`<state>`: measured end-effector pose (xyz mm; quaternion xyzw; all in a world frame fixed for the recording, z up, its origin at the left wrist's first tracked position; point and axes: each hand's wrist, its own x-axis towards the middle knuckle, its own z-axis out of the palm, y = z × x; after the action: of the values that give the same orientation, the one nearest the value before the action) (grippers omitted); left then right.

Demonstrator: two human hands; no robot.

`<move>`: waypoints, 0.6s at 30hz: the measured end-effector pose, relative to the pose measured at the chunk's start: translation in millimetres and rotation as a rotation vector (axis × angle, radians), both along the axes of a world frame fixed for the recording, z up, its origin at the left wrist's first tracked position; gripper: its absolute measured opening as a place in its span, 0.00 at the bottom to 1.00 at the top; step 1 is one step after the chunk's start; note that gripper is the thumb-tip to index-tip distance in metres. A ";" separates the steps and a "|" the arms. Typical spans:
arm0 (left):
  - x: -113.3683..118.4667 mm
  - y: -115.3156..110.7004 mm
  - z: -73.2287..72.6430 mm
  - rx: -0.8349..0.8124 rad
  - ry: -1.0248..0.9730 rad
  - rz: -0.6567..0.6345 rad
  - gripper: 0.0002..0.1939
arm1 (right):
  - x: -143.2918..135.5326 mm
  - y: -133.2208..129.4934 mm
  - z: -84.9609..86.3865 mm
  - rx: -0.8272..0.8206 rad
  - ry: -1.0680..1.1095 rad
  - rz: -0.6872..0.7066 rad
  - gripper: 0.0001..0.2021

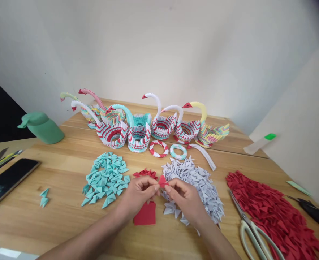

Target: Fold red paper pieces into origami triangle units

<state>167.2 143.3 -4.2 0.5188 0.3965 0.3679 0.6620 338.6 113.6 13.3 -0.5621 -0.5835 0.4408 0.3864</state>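
Note:
A small piece of red paper [162, 180], folded to a point at the top, is held up between both hands. My left hand [143, 189] pinches its left side between thumb and forefinger. On its right side, my right hand [185, 196] does the same with curled fingers. Below my left hand lies a stack of red paper rectangles [145, 213]. Just behind the hands is a little heap of folded red pieces [145, 173]. Folded pale-lilac pieces [205, 187] spread beside and beneath my right hand.
Turquoise folded pieces [105, 177] lie left, a big red pile [273, 213] right with scissors [253, 231] against it. Several paper swans [139, 135], two paper rings [159, 148] and a loose neck [204, 155] stand behind. A phone [10, 180] and green jug [41, 126] are left.

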 end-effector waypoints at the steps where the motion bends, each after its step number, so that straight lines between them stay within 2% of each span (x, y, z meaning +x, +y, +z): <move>1: 0.5 -0.3 -0.3 -0.003 0.000 -0.001 0.15 | 0.6 0.1 -0.3 0.007 -0.010 -0.009 0.13; 12: 0.4 -0.1 1.2 0.008 0.069 -0.004 0.13 | 4.2 0.8 -4.5 0.060 -0.099 -0.011 0.12; 18: 2.1 0.8 2.1 0.020 0.091 0.029 0.11 | 1.1 0.1 -6.4 0.074 0.004 -0.019 0.08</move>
<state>169.3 144.1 -2.1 0.5356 0.4301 0.3576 0.6327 339.6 113.7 6.9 -0.5523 -0.5932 0.4163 0.4120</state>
